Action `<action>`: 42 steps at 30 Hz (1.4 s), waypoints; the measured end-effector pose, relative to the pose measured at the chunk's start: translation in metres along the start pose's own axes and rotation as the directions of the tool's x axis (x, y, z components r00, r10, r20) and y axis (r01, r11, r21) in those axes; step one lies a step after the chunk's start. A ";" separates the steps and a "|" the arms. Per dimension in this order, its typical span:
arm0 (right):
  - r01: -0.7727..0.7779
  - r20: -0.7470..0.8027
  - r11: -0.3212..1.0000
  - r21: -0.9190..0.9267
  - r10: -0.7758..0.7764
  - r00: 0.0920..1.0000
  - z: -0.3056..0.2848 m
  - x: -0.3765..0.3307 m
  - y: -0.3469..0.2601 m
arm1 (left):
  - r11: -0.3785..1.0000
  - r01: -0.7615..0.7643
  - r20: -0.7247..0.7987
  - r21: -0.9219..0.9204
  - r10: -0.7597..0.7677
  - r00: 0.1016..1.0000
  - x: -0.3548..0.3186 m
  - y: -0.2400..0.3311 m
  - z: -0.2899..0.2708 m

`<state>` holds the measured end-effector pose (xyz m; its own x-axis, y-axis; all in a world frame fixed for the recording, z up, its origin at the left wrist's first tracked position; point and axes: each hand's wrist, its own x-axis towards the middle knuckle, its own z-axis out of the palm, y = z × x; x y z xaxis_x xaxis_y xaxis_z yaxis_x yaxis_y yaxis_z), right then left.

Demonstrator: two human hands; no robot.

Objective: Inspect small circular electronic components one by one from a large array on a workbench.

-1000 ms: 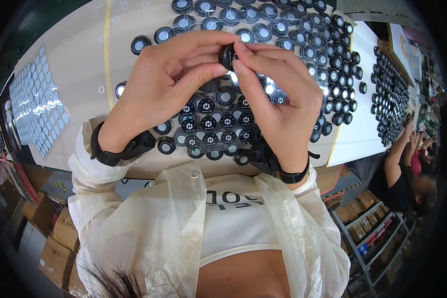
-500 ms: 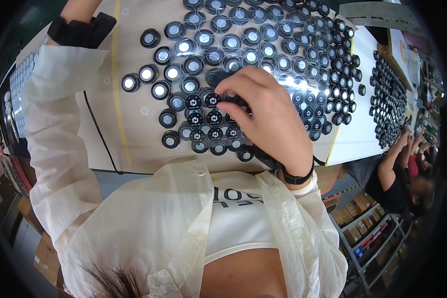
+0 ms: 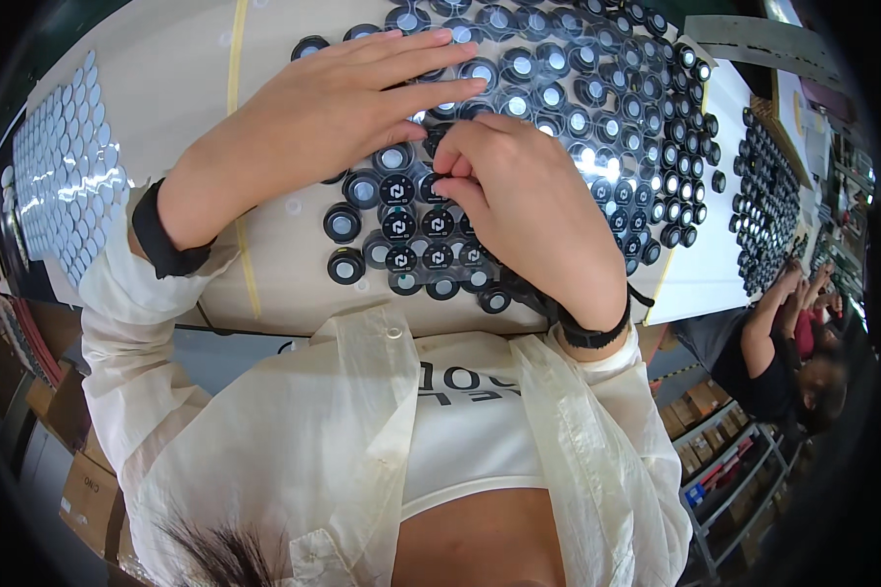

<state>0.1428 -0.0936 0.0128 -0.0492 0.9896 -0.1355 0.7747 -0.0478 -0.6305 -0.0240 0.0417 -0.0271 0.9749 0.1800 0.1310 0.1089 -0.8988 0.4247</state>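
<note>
Many black round pieces with pale grey round centres [image 3: 343, 223] stand close together on the table. Clear plastic with rounded outlines [image 3: 465, 34] lies over a large part of them. Nearest to me, several black discs with a white mark [image 3: 399, 226] sit in rows. My left hand [image 3: 338, 112] lies palm down over the pieces, fingers stretched out to the right, thumb close to my right hand. My right hand [image 3: 533, 201] is closed, thumb and index finger pinched at the edge of the marked discs. What is between those fingertips is hidden.
A beige table [image 3: 294, 284] carries yellow tape [image 3: 241, 196] on the left. White round discs [image 3: 69, 166] lie in rows at far left. Another group of black pieces [image 3: 764, 196] is on the white surface at right, where a co-worker [image 3: 764, 342] reaches in. Cardboard boxes [image 3: 93, 499] stand lower left.
My left hand has come in from the upper left edge and now rests over the pieces beside my right hand. My right hand stays nearly in place. The view has shifted slightly.
</note>
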 end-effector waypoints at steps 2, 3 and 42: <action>0.011 0.018 0.999 -0.043 -0.010 1.000 -0.001 0.002 -0.002 | 1.000 -0.003 0.006 0.008 0.003 1.000 0.001 -0.001 0.001; -0.003 0.010 0.999 -0.038 0.003 1.000 -0.002 0.001 -0.003 | 1.000 0.000 0.004 0.002 0.000 1.000 0.001 -0.001 0.002; 0.195 -0.284 0.335 0.922 0.241 0.928 0.002 -0.013 0.008 | 0.485 0.168 -0.076 -0.858 -0.445 0.892 0.010 0.034 -0.024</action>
<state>0.1489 -0.1071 0.0082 0.3197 0.9456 -0.0605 -0.3308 0.0516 -0.9423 -0.0149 0.0230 0.0101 0.8065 0.5912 -0.0038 0.0502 -0.0621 0.9968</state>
